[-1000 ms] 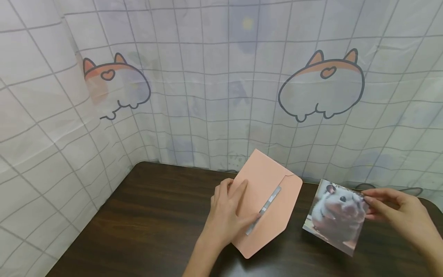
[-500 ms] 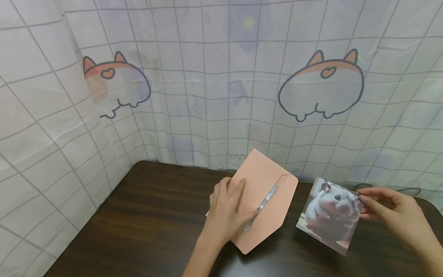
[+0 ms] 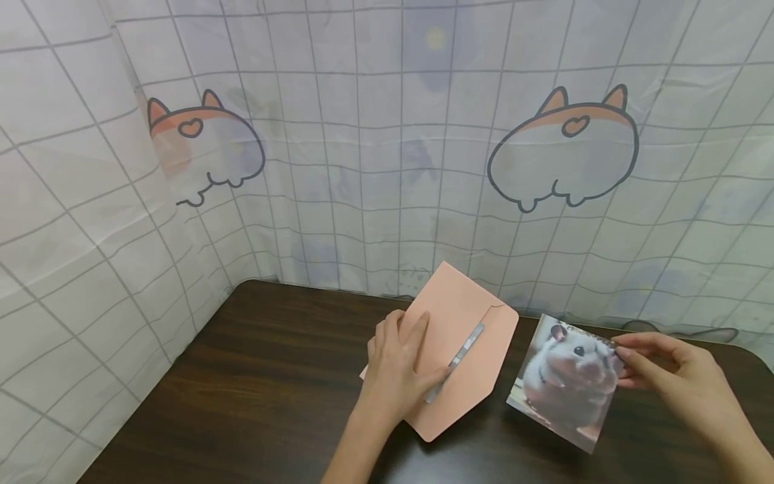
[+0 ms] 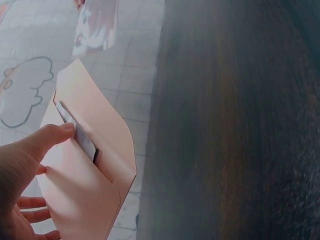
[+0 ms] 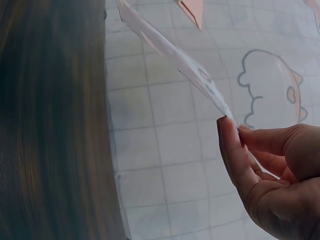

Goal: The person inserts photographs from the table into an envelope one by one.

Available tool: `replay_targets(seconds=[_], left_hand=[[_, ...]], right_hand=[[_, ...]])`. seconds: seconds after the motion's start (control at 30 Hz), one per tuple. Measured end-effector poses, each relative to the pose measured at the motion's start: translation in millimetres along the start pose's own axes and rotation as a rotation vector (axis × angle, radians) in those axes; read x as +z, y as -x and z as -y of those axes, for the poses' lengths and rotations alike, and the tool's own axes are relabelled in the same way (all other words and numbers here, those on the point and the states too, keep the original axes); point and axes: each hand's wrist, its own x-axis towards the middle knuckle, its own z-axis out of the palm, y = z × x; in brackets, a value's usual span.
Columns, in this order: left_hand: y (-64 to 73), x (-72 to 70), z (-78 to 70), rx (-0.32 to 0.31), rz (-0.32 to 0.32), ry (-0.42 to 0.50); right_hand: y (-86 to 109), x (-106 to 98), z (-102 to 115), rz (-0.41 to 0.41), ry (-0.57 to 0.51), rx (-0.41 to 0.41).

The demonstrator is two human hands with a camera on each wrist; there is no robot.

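Note:
My left hand (image 3: 393, 366) grips a pink paper envelope (image 3: 456, 302) by its left side, tilted above the table. The envelope's flap (image 4: 95, 95) stands open, and the edge of a grey-white card (image 4: 84, 140) sticks out of the pocket under my left thumb. Most of that inner card is hidden. To the right, my right hand (image 3: 680, 380) pinches a square picture card (image 3: 565, 383) printed with a hamster, thumb in front and fingers behind its upper right edge. Seen nearly edge-on in the right wrist view, the hamster card (image 5: 175, 57) bends slightly.
Both hands work over a dark wooden table (image 3: 242, 383). A white gridded curtain (image 3: 375, 148) with corgi drawings hangs along the table's back and left edges.
My right hand has brought the hamster card leftward, closer to the envelope. The envelope has shifted slightly left and down in my left hand.

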Motion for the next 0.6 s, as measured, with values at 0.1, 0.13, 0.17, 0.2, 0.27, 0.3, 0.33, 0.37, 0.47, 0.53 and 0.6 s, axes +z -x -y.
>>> replay_targets(seconds=[0.1,0.13,0.17,0.2,0.27,0.3,0.33,0.37,0.47,0.53,0.6], left_hand=[[0.0,1.3,0.7,0.005,-0.005,-0.005],[-0.1,1.7,0.7,0.007,-0.006,-0.011],[-0.1,2.1,0.7,0.009,-0.005,-0.016],[0.0,2.6,0.6,0.011,-0.003,-0.022],[0.3,3.4,0.6,0.015,-0.002,-0.039],[0.5,3.7,0.6,0.016,-0.001,-0.048],[0.7,4.1,0.6,0.018,-0.002,-0.059],[0.8,4.5,0.7,0.019,-0.004,-0.067],[0.9,5.6,0.5,0.023,-0.015,-0.092],[1.0,6.3,0.3,0.027,-0.024,-0.106],[1.0,7.0,0.0,0.031,-0.032,-0.123]], right_hand=[[1.3,2,2,0.003,0.016,-0.006],[1.7,3,3,0.004,0.019,-0.008],[2.2,4,4,0.006,0.021,-0.011],[2.6,5,5,0.007,0.022,-0.014],[3.0,7,7,0.009,0.017,-0.021],[3.1,8,8,0.010,0.014,-0.024],[3.1,9,9,0.011,0.012,-0.026],[3.2,9,9,0.012,0.011,-0.026],[2.9,10,11,0.020,0.004,-0.023],[3.0,11,13,0.025,0.007,-0.013],[3.4,11,14,0.027,0.012,-0.002]])
